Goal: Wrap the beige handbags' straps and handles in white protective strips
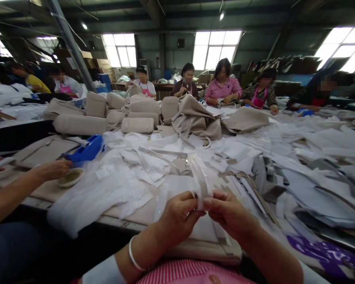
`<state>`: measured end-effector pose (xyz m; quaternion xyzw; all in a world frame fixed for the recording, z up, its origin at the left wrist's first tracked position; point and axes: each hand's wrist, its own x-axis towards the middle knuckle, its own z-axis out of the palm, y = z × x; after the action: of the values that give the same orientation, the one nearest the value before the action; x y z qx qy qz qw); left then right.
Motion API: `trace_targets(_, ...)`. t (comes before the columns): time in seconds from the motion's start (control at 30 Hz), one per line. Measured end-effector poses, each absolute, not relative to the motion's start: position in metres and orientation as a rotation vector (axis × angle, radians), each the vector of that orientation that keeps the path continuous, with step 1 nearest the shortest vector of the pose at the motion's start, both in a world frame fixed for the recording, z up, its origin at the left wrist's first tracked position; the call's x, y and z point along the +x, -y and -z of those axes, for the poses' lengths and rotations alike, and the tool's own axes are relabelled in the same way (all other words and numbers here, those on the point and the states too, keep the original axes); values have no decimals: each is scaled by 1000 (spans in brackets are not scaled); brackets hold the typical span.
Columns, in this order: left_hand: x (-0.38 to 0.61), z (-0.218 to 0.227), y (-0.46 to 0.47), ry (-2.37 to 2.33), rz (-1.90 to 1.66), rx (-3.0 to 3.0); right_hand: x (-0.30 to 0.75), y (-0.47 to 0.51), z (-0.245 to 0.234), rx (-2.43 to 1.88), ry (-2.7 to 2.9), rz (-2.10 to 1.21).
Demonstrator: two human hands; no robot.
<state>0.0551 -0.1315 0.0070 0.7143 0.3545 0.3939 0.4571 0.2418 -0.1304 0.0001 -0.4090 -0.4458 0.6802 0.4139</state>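
At a crowded worktable beneath a dark, girdered roof, a person's left hand (177,215) and right hand (232,213) meet over a white translucent strip (201,177), the fingers of both closed, thumbs and forefingers pinching its near end. The strip rises from the grip and arches away over the tabletop, just beside a small metal clasp (187,161); whether anything lies inside it cannot be told. Below the hands, at the table's near edge, lies a flat beige piece (201,250) partly covered by a white sheet (205,228). A white bangle (133,254) circles the left wrist, above a pink striped apron (177,272).

To the left, a co-worker's hand (55,169) reaches in near a blue tape dispenser (87,150) and a shallow dish (71,178); whether its fingertips touch either is unclear. Loose white wrapping (97,197) spills over the table edge between the two workers. To the right stand a grey dispenser (263,177) and, nearer, a purple-patterned plastic sheet (319,252). Beyond, beige bags (79,124) pile across the table, and co-workers, several in pink aprons, sit along the far side before bright windows (215,49).
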Motion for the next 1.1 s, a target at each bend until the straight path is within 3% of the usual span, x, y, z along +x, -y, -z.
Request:
trace_targets(0.17, 58, -2, 122, -770, -773, 764, 242, 135, 3, -1028, 1999, -687)
trace_targets(0.27, 62, 1, 119, -745, -782, 564, 246, 134, 8, -881, 2195, -393)
trace_targets(0.33, 63, 1, 120, -800, -818, 662, 251, 132, 9, -905, 2148, -556)
trace_targets(0.47, 62, -1, 129, -948, -966, 1304, 257, 128, 7, -967, 1550, -1548)
trace_targets(0.57, 60, -2, 135, -918, -1034, 1775, 254, 124, 7, -971, 983, -1908)
trace_targets(0.73, 58, 0, 133, -940, -906, 1633, 244, 127, 8, -1072, 1054, -1758)
trace_targets(0.9, 65, 4, 124, -823, -756, 755, 239, 138, 15, -1154, 1836, -775)
trace_targets(0.97, 68, 5, 123, -853, -804, 711, 242, 140, 18, -1080, 1967, -589)
trace_targets(1.03, 69, 4, 124, -911, -870, 854, 247, 139, 19, -1063, 1944, -689)
trace_targets(1.1, 68, 2, 125, -970, -945, 1139, 253, 136, 18, -1082, 1761, -1056)
